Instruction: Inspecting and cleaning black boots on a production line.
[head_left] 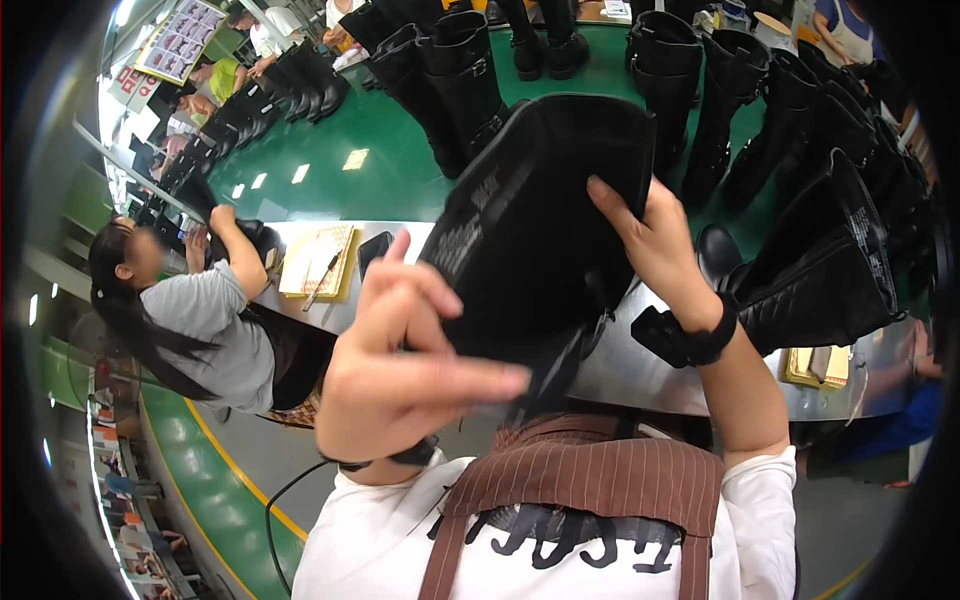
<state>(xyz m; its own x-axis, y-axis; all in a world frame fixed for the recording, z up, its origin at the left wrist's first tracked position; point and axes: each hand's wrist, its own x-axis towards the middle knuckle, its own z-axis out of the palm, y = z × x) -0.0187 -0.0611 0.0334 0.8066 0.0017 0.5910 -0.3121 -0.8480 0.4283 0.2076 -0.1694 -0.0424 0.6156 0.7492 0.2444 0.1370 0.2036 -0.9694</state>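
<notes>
Left fingers: curled and pinched on the near lower edge of the black boot shaft (535,230), index finger (470,380) stretched flat along the underside toward the right, one finger raised free above

Left hand (400,370): closed on the boot from the near left, dark band at the wrist

Right fingers: spread apart, thumb (610,210) pressed on the outer face of the shaft, other fingertips hidden behind it, so grip there only partly readable

Right hand (665,255): steadying the boot from the right, black wrist strap (690,340) below it

Boot: held up in the air between both hands, tilted, opening toward the far side, above the near edge of the steel bench (640,375)

Step in hand: judged as turning the shaft over for a close check of its lining or seam

Next move: likely calls for a firm pinch on the left and a rotating wrist on the right, without letting the soft shaft fold

Around: rows of black boots (460,70) standing on the green table (370,170) far off; another boot (830,270) lying at right; a co-worker in a grey top (215,340) at left by a yellow pad (318,262)
</notes>
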